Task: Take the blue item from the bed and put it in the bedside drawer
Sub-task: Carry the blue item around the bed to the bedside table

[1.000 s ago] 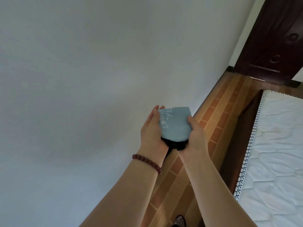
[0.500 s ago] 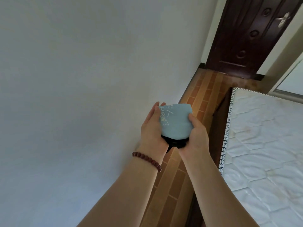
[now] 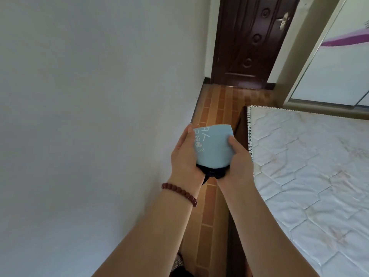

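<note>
Two hands, both closed on one blue item, held in the air over a strip of brick-pattern floor, between a white wall and the bed.
Left hand: palm against the item's left side, fingers along its edge; a bracelet of dark red beads on the wrist.
Right hand: thumb pressed on the item's front, palm against its right side.
Blue item: pale blue, white handwriting on its left part, a dark piece showing below it between the two palms.
Bed: bare white quilted mattress, patterned edging, dark frame beneath, right of the hands and not touching them.
Door: dark brown, shut, metal handle, at the far end of the floor strip.
Drawer: not in view.
</note>
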### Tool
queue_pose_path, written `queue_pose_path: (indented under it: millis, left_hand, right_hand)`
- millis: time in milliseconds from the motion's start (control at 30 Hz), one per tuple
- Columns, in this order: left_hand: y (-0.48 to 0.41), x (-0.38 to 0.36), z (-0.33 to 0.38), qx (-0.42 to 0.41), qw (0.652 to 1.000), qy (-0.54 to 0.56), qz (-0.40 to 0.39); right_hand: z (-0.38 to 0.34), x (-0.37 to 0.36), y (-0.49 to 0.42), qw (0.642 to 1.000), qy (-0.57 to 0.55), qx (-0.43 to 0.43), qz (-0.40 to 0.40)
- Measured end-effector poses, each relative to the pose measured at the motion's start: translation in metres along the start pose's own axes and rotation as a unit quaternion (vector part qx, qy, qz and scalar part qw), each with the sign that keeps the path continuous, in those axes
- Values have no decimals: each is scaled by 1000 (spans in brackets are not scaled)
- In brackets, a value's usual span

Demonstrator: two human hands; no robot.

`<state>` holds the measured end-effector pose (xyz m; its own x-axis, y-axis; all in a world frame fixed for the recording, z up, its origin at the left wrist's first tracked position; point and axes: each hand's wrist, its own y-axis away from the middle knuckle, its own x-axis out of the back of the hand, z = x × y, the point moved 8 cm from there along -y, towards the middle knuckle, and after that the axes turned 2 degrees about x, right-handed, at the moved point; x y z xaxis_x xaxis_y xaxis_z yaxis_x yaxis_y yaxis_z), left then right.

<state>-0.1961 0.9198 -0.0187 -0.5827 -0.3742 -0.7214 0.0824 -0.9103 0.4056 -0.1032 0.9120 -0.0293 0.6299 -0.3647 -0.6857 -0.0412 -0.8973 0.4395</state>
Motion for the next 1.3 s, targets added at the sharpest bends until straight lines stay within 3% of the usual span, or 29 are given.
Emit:
queue_pose_path:
  millis: [500, 900, 1300]
  left_hand:
    - [-156, -88, 15, 47, 993, -81, -69]
    - [-314, -191, -5, 65, 987, -130, -75]
    - [-434, -286, -39, 64, 990, -111, -59]
  right_hand:
    - [-71, -48, -140, 992, -49, 111, 29]
    - [-162, -81, -291, 993, -50, 105, 4]
    - [-256, -83, -412, 993, -46, 92, 50]
